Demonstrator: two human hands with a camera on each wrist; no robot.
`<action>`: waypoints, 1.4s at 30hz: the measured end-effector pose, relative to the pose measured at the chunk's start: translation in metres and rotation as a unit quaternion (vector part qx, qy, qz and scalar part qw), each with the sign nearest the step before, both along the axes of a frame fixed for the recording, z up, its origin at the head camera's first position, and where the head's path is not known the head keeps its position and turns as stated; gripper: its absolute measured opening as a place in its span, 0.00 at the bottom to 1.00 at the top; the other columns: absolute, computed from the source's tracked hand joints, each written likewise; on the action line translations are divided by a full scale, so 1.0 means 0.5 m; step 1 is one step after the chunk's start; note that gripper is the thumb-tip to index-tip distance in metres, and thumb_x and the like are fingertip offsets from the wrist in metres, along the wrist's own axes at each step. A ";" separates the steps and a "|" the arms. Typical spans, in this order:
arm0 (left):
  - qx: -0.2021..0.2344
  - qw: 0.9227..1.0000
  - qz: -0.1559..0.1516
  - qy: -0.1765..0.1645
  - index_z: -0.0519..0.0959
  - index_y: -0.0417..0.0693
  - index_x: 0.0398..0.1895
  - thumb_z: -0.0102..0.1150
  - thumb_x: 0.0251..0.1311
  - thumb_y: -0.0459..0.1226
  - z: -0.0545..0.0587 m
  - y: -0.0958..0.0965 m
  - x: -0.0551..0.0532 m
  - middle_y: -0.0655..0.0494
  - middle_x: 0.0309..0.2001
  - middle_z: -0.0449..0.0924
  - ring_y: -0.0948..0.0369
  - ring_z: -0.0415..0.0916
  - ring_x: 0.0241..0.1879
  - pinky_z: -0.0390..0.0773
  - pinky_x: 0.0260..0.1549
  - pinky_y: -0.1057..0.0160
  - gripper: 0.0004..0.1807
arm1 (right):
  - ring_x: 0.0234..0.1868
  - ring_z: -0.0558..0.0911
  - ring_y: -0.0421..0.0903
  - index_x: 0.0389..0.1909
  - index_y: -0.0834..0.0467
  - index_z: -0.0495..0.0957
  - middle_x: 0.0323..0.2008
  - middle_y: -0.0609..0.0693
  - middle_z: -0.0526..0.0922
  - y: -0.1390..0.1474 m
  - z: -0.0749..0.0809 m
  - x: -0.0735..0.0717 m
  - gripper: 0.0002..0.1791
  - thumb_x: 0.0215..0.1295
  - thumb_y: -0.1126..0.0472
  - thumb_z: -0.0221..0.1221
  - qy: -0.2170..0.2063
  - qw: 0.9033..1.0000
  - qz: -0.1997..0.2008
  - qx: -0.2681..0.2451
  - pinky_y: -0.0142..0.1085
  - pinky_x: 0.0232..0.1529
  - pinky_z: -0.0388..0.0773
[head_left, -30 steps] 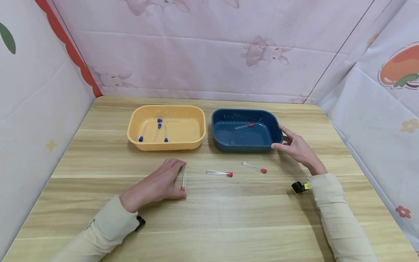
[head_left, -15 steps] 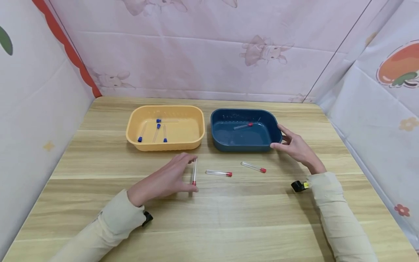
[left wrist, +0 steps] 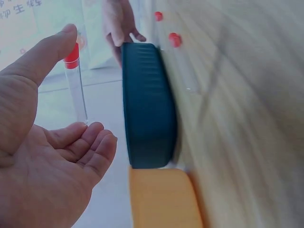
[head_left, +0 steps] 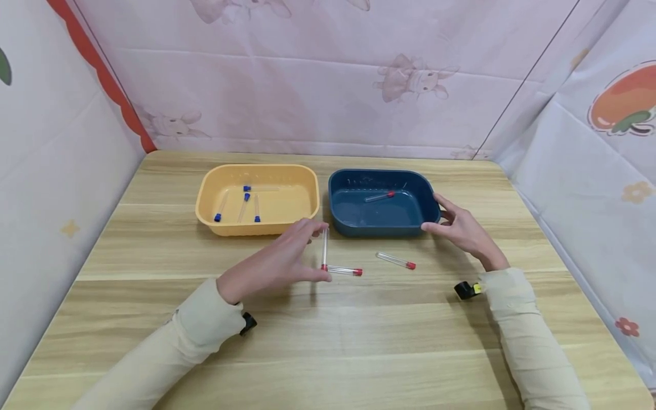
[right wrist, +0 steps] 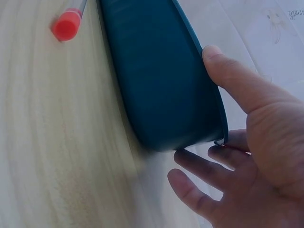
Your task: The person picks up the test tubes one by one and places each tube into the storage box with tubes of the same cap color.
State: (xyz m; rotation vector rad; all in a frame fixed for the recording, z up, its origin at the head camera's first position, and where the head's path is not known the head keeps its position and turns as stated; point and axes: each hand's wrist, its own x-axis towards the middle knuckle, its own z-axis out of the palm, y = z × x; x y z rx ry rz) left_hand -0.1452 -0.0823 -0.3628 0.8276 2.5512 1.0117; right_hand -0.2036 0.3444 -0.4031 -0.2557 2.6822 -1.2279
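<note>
My left hand (head_left: 279, 257) pinches a red-capped test tube (head_left: 325, 248) end to end, thumb at the cap and fingertips at the clear end. In the left wrist view the tube (left wrist: 76, 92) spans that gap. My right hand (head_left: 467, 234) holds the right end of a dark blue bin (head_left: 386, 232); in the right wrist view its thumb (right wrist: 225, 71) lies on the rim and its fingers are at the end wall. Inside the bin lies one red-capped tube (head_left: 379, 197). Two more red-capped tubes, one left (head_left: 344, 270) and one right (head_left: 396, 261), lie on the table.
Left of the blue bin stands a yellow bin (head_left: 246, 229) holding several blue-capped tubes (head_left: 257, 209). Both bins rest toward the back of the wooden table (head_left: 369, 347). Printed cloth (head_left: 328, 85) walls the back and sides.
My left hand has lifted the red-capped test tube and carried it right and toward the bins, over the left loose tube's end. My right hand stays at the blue bin.
</note>
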 end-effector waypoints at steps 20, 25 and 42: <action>0.060 0.998 0.003 0.005 0.62 0.39 0.77 0.78 0.56 0.50 0.031 0.091 -0.083 0.46 0.66 0.67 0.50 0.68 0.64 0.74 0.64 0.53 0.51 | 0.71 0.69 0.65 0.84 0.59 0.44 0.80 0.64 0.53 -0.005 0.006 -0.003 0.53 0.70 0.50 0.67 -0.004 1.000 0.001 0.010 0.57 0.64 0.73; 0.052 0.999 0.005 0.004 0.61 0.40 0.77 0.77 0.56 0.52 0.034 0.120 -0.107 0.46 0.68 0.66 0.52 0.66 0.67 0.73 0.65 0.53 0.52 | 0.69 0.72 0.64 0.84 0.59 0.45 0.80 0.64 0.54 -0.007 0.007 -0.003 0.53 0.69 0.50 0.68 -0.003 1.000 -0.007 0.013 0.55 0.63 0.76; 0.033 0.999 0.006 0.003 0.61 0.39 0.77 0.76 0.56 0.55 0.003 0.233 -0.201 0.44 0.69 0.66 0.52 0.66 0.66 0.72 0.65 0.54 0.53 | 0.68 0.74 0.63 0.84 0.59 0.45 0.81 0.61 0.52 -0.001 0.004 -0.007 0.54 0.69 0.51 0.68 -0.009 1.000 -0.010 0.012 0.53 0.61 0.78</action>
